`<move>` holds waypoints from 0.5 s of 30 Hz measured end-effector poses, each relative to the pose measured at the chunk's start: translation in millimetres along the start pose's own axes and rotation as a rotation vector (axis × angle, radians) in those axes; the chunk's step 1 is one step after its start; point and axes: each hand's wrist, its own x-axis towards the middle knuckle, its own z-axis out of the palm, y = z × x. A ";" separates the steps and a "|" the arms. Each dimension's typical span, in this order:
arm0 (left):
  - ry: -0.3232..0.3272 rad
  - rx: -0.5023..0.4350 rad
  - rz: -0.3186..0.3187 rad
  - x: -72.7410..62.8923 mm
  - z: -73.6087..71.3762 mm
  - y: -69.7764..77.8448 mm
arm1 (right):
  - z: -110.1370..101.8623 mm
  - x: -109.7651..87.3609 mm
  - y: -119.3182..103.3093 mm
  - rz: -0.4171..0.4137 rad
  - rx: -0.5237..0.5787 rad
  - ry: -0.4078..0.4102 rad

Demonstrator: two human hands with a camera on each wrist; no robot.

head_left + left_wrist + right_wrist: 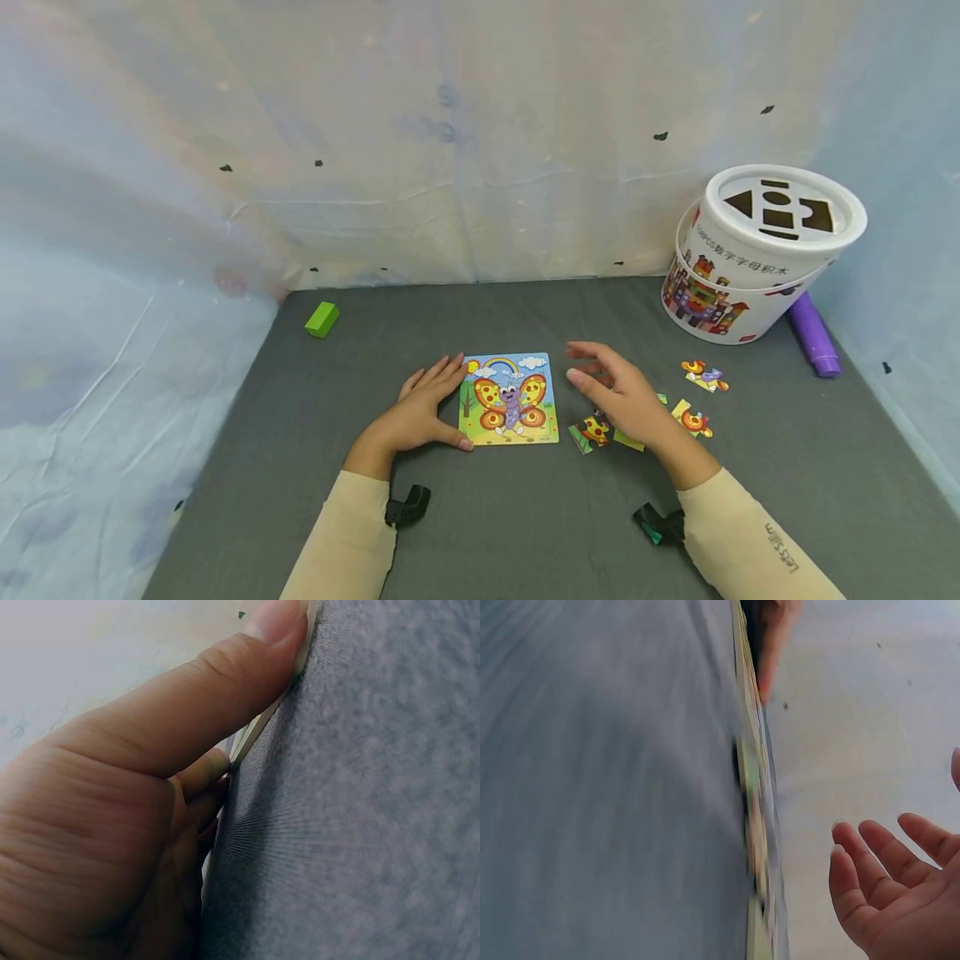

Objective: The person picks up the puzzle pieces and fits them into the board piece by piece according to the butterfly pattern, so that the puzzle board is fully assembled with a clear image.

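A square butterfly picture puzzle (512, 400) lies flat on the grey table. My left hand (422, 408) rests along its left side, fingers straight near the upper corner and thumb at the lower one. In the left wrist view, the thumb (232, 682) touches the board's pale edge. To the right of the puzzle my right hand (624, 397) hovers with loosely bent fingers, holding nothing. Loose jigsaw pieces lie below and beside it: a yellow-spotted one (594, 430), partly covered by the hand, an orange-ringed one (693, 420) and another (705, 377) farther back.
A white lidded bucket (738, 283) with shaped holes stands at the back right, a purple cylinder (814, 337) beside it. A green block (322, 319) lies at the back left. Draped sheeting (465, 150) rises behind the grey table (517, 525).
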 end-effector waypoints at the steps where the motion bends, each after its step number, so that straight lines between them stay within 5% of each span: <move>1: 0.000 0.002 -0.001 0.0 -0.1 0.0 | -6.6 -3.2 2.7 0.004 0.010 0.014; 9: 0.002 -0.003 0.007 -0.1 0.2 1.3 | -63.4 -27.1 26.7 0.041 0.108 0.179; 15: 0.003 -0.006 0.003 0.1 -0.8 1.5 | -107.3 -44.6 54.8 0.065 0.282 0.335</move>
